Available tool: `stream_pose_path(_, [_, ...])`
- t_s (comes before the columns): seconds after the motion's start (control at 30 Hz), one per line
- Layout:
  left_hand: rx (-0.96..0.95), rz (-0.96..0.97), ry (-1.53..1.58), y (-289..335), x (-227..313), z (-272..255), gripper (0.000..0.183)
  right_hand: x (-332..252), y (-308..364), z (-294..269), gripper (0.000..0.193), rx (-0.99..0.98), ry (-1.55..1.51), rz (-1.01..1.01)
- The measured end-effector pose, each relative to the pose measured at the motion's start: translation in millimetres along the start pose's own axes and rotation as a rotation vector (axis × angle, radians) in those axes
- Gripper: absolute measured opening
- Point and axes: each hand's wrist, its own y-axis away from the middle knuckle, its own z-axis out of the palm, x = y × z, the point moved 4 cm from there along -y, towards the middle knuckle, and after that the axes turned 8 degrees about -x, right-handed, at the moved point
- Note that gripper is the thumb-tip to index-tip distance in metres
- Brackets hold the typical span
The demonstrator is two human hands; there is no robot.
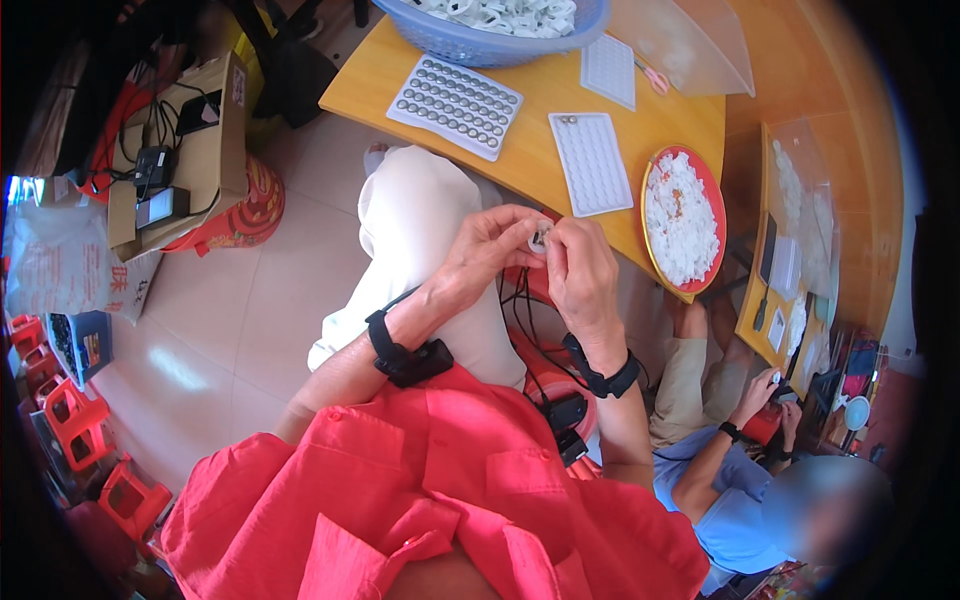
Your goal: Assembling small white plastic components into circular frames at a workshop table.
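Observation:
Over my lap, near the table's front edge, my left hand point(490, 245) pinches a small round white plastic piece point(539, 237) with something dark in its middle. My right hand point(583, 272) is closed against the same piece from the other side, its fingertips bent over the edge; whether they also hold a tiny part is hidden. Just beyond lies a white tray point(594, 178) with a couple of round silver cells in its far corner. Farther left, another white tray point(402, 118) carries rows of silver button cells point(455, 103).
A red gold-rimmed plate point(717, 215) heaped with small white pieces sits at the table's right. At the back are a blue basket point(430, 38) of white parts, another tray point(608, 72) and scissors point(655, 78). A cardboard box point(225, 150) stands left; a co-worker point(735, 490) sits right.

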Motion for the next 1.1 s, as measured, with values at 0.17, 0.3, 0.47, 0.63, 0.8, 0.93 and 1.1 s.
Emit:
stream_pose_path(0.17, [-0.054,0.0,0.002,0.4,-0.7,2.2,0.025,0.7,9.2,1.9,0.023,0.131,-0.014,-0.038])
stream_pose_path(0.3, [-0.056,0.012,0.041,0.8,-1.8,-0.9,0.022,-2.3,11.6,1.5,0.022,0.168,-0.034,-0.014])
stream_pose_path(0.47, [-0.068,0.019,0.029,2.1,0.0,0.6,0.022,-1.9,9.3,-2.4,0.019,0.166,-0.102,0.083])
stream_pose_path(0.63, [-0.06,0.018,-0.019,2.8,-0.5,1.3,0.024,-6.2,5.0,-1.9,0.018,0.037,-0.024,0.072])
stream_pose_path(0.8, [-0.059,0.017,-0.067,2.5,-1.3,0.8,0.026,-5.8,6.1,1.7,0.025,0.003,-0.011,0.033])
stream_pose_path(0.93, [-0.041,0.01,-0.073,1.8,-3.7,-0.5,0.025,-4.1,3.3,4.1,0.024,-0.026,-0.01,0.027])
stream_pose_path(1.1, [-0.056,0.013,-0.064,1.9,-3.0,0.8,0.026,2.2,-1.2,-1.2,0.019,-0.13,-0.125,0.12])
